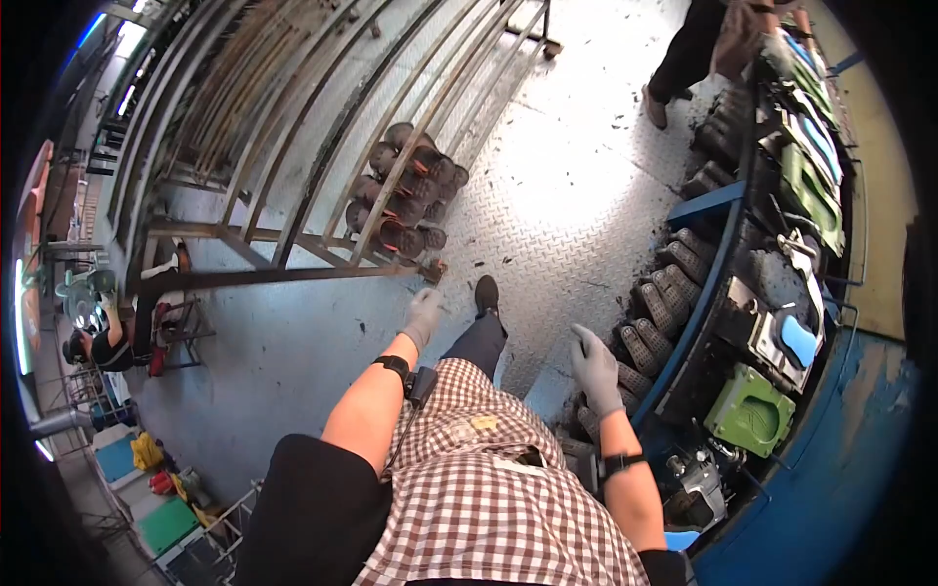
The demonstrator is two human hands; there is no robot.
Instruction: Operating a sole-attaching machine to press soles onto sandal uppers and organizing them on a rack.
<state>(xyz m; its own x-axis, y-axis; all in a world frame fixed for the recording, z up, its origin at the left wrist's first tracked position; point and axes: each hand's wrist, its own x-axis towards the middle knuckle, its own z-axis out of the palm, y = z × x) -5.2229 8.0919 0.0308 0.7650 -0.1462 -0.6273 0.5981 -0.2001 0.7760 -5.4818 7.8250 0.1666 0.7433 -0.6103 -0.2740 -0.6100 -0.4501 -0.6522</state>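
Note:
My left hand (423, 317), in a thin grey glove, hangs in front of me near the corner of a metal rack (283, 276). Nothing shows in it, and its fingers look loosely extended. On the right, my right hand (595, 373), gloved the same way, is held with thumb and fingers apart and holds nothing. It is nearest to a row of dark shoes (653, 337) lying with treaded soles showing along the foot of a workbench (705, 305). Dark boots (403, 195) with some orange parts are grouped at the rack.
Green moulds (750, 410) and a blue sole-shaped piece (798, 340) lie along the bench. Another person (689, 49) stands at its far end. A seated person (112, 337) is at far left. Dark scraps dot the metal tread-plate floor (547, 244).

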